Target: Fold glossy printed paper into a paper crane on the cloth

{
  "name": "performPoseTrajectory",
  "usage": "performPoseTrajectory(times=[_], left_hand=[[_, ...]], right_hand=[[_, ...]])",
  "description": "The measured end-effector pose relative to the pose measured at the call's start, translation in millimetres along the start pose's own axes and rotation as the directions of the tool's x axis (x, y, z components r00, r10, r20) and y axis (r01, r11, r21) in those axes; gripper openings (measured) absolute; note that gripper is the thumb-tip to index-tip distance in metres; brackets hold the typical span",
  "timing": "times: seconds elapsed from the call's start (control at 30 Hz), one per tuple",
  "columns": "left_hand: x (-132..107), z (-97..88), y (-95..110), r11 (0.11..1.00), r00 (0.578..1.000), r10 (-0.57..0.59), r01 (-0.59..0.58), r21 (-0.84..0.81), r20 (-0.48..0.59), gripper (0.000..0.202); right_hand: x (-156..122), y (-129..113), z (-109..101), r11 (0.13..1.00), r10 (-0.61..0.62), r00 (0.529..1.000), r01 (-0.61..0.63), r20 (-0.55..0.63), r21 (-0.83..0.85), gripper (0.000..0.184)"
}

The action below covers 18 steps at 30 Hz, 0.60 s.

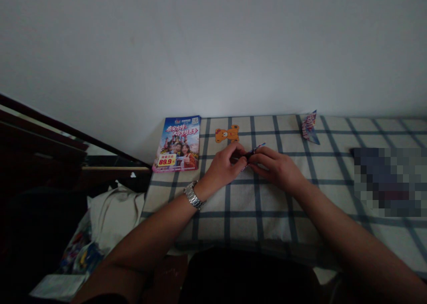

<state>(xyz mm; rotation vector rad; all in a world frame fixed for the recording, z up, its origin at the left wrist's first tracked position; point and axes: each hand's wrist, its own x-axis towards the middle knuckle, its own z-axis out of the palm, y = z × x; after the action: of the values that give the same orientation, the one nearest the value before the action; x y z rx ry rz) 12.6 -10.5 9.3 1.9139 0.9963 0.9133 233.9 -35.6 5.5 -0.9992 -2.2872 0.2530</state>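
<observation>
Between my hands is a small folded piece of printed paper (256, 149), dark with light edges, held just above the checked cloth. My left hand (230, 162), with a metal watch (193, 195) on its wrist, pinches the paper's left end between thumb and fingers. From the other side, the fingers of my right hand (275, 166) are closed on the same paper. Most of it is hidden behind my fingers. Beyond my left hand, an orange bear picture (227, 134) lies on the cloth.
A stack of printed flyers (178, 144) lies left on the checked cloth (213, 224). Far right stands a folded paper piece (310, 127). A blurred dark item (383, 175) lies at the right. A pale wall (213, 50) rises behind; a white bag (115, 213) is lower left.
</observation>
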Motion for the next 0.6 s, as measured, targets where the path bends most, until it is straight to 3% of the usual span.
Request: performPoseTrajectory(times=[0.6], left_hand=[[1.3, -2.2, 0.4, 0.999, 1.000, -0.006, 0.005, -0.040, -0.024, 0.006]], right_hand=[[0.3, -2.5, -2.8, 0.999, -0.003, 1.000, 0.003, 0.007, -0.052, 0.012]])
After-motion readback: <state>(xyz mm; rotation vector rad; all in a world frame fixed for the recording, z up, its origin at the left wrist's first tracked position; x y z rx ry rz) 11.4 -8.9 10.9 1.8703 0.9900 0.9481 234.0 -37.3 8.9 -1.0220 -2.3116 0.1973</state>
